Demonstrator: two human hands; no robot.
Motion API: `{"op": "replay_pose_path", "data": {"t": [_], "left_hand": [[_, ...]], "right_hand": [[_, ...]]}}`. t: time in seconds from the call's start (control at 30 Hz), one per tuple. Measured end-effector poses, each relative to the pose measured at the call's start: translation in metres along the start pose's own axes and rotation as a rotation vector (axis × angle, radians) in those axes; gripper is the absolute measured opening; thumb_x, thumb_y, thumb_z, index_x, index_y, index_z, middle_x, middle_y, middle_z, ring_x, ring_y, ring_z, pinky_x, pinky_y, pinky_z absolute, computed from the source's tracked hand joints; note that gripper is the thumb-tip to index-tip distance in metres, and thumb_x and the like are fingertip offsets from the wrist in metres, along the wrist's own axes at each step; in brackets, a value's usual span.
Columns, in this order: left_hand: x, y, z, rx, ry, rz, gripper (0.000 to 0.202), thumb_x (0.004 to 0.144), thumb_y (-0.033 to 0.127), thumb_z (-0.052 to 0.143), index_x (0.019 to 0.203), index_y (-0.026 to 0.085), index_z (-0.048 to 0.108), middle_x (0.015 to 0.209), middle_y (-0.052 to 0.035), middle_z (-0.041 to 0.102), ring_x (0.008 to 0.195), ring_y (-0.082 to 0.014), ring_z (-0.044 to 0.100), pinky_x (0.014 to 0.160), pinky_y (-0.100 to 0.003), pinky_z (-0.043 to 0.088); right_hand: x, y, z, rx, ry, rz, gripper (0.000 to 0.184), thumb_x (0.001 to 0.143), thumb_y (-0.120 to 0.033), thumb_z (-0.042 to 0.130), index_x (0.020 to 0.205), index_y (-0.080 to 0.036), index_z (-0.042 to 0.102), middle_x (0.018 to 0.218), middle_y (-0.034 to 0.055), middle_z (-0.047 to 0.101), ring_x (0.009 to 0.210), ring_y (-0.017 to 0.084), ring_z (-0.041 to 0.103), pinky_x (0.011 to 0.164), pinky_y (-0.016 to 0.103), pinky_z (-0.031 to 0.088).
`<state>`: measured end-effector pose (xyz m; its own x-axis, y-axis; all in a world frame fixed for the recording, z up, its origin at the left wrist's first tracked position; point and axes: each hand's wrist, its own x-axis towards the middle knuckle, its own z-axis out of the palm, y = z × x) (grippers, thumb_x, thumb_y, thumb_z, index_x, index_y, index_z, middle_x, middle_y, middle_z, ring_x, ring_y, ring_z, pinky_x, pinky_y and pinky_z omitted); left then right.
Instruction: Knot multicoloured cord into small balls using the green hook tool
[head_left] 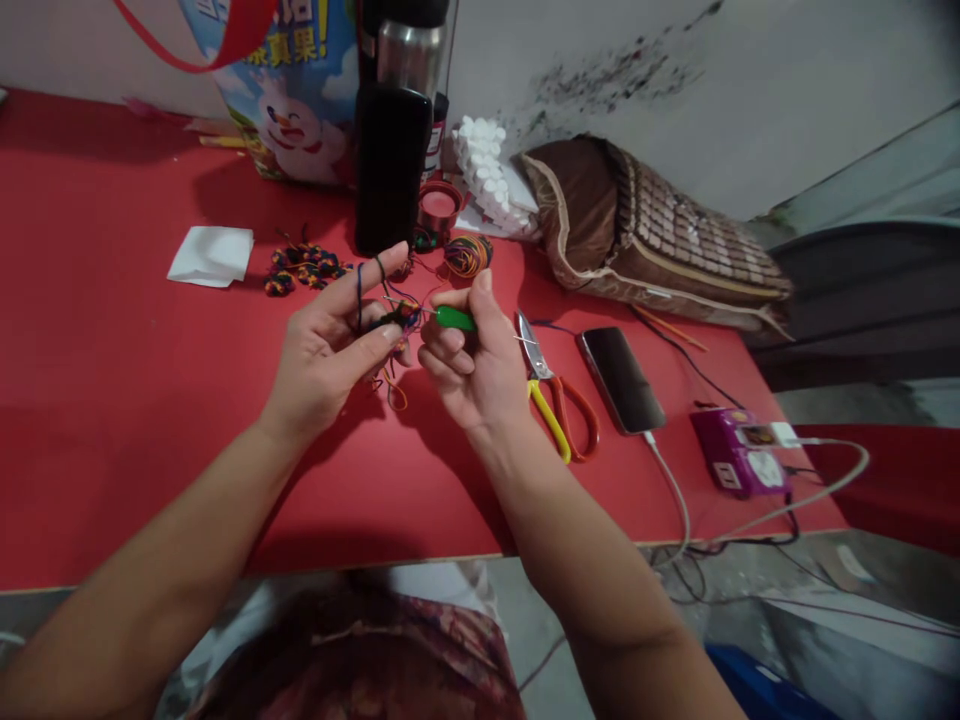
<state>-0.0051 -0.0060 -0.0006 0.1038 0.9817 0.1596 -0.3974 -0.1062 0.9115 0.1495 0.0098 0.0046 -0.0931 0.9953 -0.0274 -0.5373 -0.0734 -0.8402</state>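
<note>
My left hand [322, 345] pinches a small piece of dark multicoloured crochet work [405, 316] between thumb and fingers. Dark yarn runs over its raised index finger. Closed around the green handle of a crochet hook [454, 318], my right hand [480, 350] points the thin metal shaft left at the crochet work. Loose orange and dark yarn ends [394, 390] hang below the left fingers. A ball of multicoloured yarn [469, 257] lies just beyond the hands. To their left is a cluster of finished-looking knotted yarn pieces [304, 267].
Scissors [559, 395] with red and yellow handles lie right of my right hand, near a phone [621, 380] on a cable and a purple power strip [739, 450]. Behind stand a black phone-like slab [391, 170], a printed bag [300, 110] and a brown cushion [652, 225]. White tissue [211, 256] lies left.
</note>
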Motion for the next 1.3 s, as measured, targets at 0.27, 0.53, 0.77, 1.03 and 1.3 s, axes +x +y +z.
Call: {"op": "replay_pose_path", "data": {"t": [0.27, 0.53, 0.77, 1.03, 1.3], "left_hand": [[0.008, 0.000, -0.003, 0.099, 0.066, 0.165, 0.054, 0.077, 0.018, 0.098, 0.127, 0.030, 0.083, 0.102, -0.0020, 0.079, 0.096, -0.0235, 0.073, 0.082, -0.038, 0.064], [0.009, -0.005, -0.004, 0.061, 0.153, 0.144, 0.059, 0.071, 0.009, 0.099, 0.123, 0.036, 0.086, 0.078, 0.0051, 0.068, 0.071, -0.0131, 0.061, 0.067, -0.030, 0.060], [0.011, -0.006, -0.008, 0.052, 0.131, 0.120, 0.058, 0.076, 0.007, 0.095, 0.129, 0.030, 0.083, 0.077, 0.0053, 0.067, 0.078, -0.0140, 0.064, 0.075, -0.031, 0.061], [0.014, -0.014, -0.016, 0.066, 0.104, 0.151, 0.058, 0.078, 0.014, 0.093, 0.130, 0.037, 0.083, 0.080, 0.0043, 0.068, 0.076, -0.0155, 0.067, 0.077, -0.033, 0.061], [0.010, -0.024, -0.008, 0.072, 0.097, 0.168, 0.052, 0.081, 0.016, 0.093, 0.129, 0.032, 0.083, 0.079, 0.0046, 0.072, 0.070, -0.0124, 0.063, 0.067, -0.025, 0.057]], "right_hand": [[0.002, 0.006, -0.004, 0.068, -0.031, 0.067, 0.053, 0.094, -0.073, 0.073, 0.081, -0.022, 0.073, 0.050, -0.0118, 0.041, 0.037, 0.004, 0.024, 0.035, 0.019, 0.021], [0.001, 0.012, 0.000, 0.081, -0.078, 0.004, 0.048, 0.084, -0.070, 0.086, 0.089, -0.023, 0.075, 0.057, -0.0109, 0.049, 0.042, 0.004, 0.031, 0.039, 0.019, 0.029], [-0.001, 0.014, 0.003, 0.017, -0.014, -0.063, 0.044, 0.084, -0.063, 0.090, 0.092, -0.022, 0.077, 0.060, -0.0098, 0.054, 0.045, 0.004, 0.034, 0.043, 0.019, 0.032], [-0.006, 0.013, 0.002, -0.041, -0.111, -0.130, 0.031, 0.094, -0.052, 0.085, 0.101, -0.023, 0.077, 0.070, -0.0065, 0.061, 0.052, 0.005, 0.043, 0.050, 0.021, 0.041], [-0.009, 0.029, -0.008, -0.659, -0.040, -0.618, 0.020, 0.108, -0.043, 0.068, 0.113, -0.025, 0.075, 0.097, 0.0014, 0.078, 0.085, 0.015, 0.072, 0.083, 0.034, 0.062]]}}
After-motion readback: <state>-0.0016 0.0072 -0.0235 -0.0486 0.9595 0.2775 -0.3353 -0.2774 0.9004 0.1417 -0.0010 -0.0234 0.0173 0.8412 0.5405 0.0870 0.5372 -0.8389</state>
